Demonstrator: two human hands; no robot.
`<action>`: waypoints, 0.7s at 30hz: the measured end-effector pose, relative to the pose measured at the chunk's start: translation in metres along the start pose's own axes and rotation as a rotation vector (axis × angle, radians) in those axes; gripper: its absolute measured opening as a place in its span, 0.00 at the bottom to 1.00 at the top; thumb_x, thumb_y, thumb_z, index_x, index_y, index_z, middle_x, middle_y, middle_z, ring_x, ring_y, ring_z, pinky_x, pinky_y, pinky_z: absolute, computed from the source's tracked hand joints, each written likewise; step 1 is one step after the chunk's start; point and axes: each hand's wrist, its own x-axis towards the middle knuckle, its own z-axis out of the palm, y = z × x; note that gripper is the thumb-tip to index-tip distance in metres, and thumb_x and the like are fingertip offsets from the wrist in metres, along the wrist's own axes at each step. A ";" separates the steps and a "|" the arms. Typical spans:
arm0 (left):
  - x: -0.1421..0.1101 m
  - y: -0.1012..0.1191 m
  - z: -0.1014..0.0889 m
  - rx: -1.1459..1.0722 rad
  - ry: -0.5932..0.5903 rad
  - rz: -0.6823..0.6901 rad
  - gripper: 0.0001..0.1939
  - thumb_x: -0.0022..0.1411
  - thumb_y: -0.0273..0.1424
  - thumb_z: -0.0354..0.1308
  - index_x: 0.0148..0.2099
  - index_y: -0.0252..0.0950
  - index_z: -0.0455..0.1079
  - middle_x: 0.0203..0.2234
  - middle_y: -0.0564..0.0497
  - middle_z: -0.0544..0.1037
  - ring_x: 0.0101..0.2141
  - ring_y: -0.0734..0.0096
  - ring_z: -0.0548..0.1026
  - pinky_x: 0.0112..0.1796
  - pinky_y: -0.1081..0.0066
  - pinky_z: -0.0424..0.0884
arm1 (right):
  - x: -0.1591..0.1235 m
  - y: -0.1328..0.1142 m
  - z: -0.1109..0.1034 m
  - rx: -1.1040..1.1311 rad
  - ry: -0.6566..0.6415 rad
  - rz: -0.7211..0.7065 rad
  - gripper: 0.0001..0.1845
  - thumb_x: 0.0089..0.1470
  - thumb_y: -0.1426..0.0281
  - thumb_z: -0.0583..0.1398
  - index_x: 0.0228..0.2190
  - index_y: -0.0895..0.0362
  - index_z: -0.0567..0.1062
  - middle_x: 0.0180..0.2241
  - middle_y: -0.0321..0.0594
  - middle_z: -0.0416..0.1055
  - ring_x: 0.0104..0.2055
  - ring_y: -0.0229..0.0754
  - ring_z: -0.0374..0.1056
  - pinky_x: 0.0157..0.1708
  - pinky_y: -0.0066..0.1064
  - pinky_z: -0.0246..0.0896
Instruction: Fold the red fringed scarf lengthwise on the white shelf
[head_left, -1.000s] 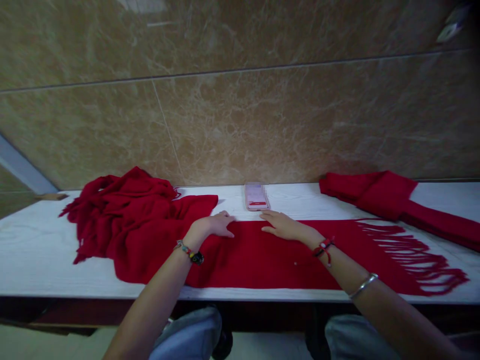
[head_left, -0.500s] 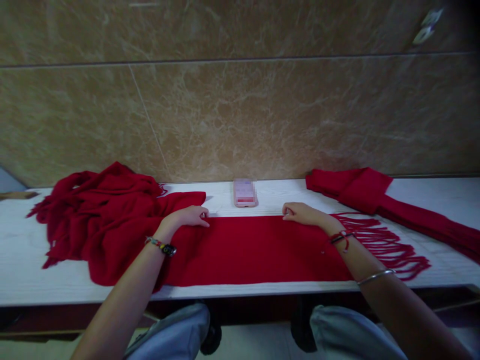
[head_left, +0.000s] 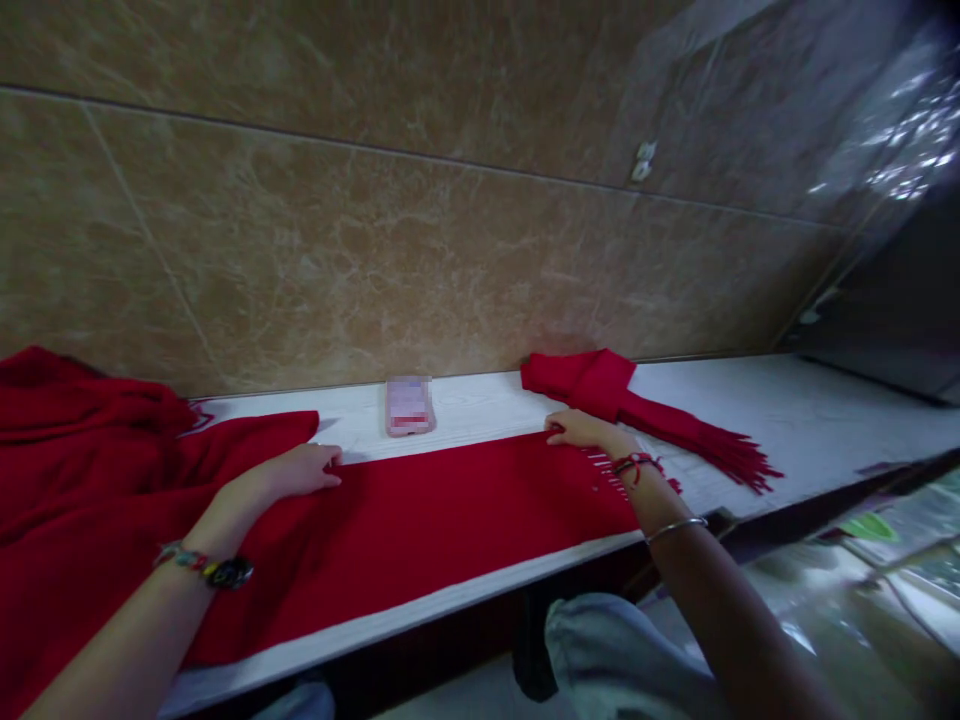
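A red fringed scarf (head_left: pixel 450 515) lies spread flat along the white table. At its far edge, my left hand (head_left: pixel 296 474) is closed with thumb and fingers pinched on the cloth, near where the flat stretch meets the bunched part. Farther right, my right hand (head_left: pixel 583 430) pinches the same far edge close to the fringed end. My right wrist and forearm partly cover the fringe. Loose folds of red cloth (head_left: pixel 67 450) heap up on the left and run out of view.
Behind the scarf a phone (head_left: pixel 409 407) lies against the tiled wall (head_left: pixel 375 250). A folded red scarf (head_left: pixel 600 382), fringe pointing right, rests at the back right of the white table (head_left: pixel 720 395). A dark panel (head_left: pixel 892 300) stands at the far right.
The view has turned to the right, showing more of the table there. My right hand has slid right along the scarf's far edge, nearer the fringe, so my hands are farther apart.
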 end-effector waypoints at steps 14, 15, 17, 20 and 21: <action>0.014 0.035 -0.004 0.082 0.017 0.036 0.21 0.52 0.31 0.53 0.48 0.31 0.65 0.45 0.41 0.70 0.44 0.61 0.69 0.46 0.68 0.63 | -0.042 -0.141 0.013 0.097 0.170 -0.520 0.22 0.54 0.64 0.57 0.48 0.64 0.67 0.48 0.51 0.66 0.51 0.47 0.61 0.50 0.39 0.56; 0.013 0.039 -0.005 0.085 0.015 0.057 0.21 0.52 0.31 0.53 0.50 0.30 0.64 0.46 0.40 0.69 0.46 0.61 0.68 0.47 0.68 0.62 | -0.046 -0.155 0.021 0.089 0.173 -0.552 0.25 0.53 0.62 0.57 0.49 0.64 0.66 0.50 0.54 0.64 0.52 0.49 0.59 0.51 0.41 0.55; 0.011 0.052 -0.002 0.080 0.021 0.127 0.23 0.54 0.30 0.52 0.53 0.30 0.62 0.49 0.39 0.67 0.49 0.62 0.66 0.49 0.68 0.60 | -0.051 -0.173 0.034 0.061 0.162 -0.571 0.29 0.55 0.58 0.53 0.53 0.63 0.62 0.56 0.56 0.56 0.58 0.54 0.50 0.53 0.49 0.49; 0.006 0.074 0.013 0.051 0.086 0.239 0.24 0.59 0.29 0.47 0.58 0.28 0.56 0.55 0.38 0.60 0.54 0.64 0.60 0.54 0.70 0.53 | -0.049 -0.171 0.046 0.068 0.121 -0.554 0.30 0.58 0.55 0.46 0.58 0.57 0.53 0.60 0.48 0.47 0.62 0.55 0.38 0.55 0.56 0.39; 0.004 0.079 0.020 0.045 0.123 0.232 0.25 0.61 0.30 0.44 0.59 0.28 0.53 0.58 0.38 0.56 0.57 0.62 0.56 0.55 0.68 0.51 | -0.047 -0.166 0.047 0.074 0.113 -0.545 0.30 0.58 0.55 0.45 0.58 0.55 0.52 0.61 0.46 0.46 0.62 0.54 0.37 0.56 0.56 0.37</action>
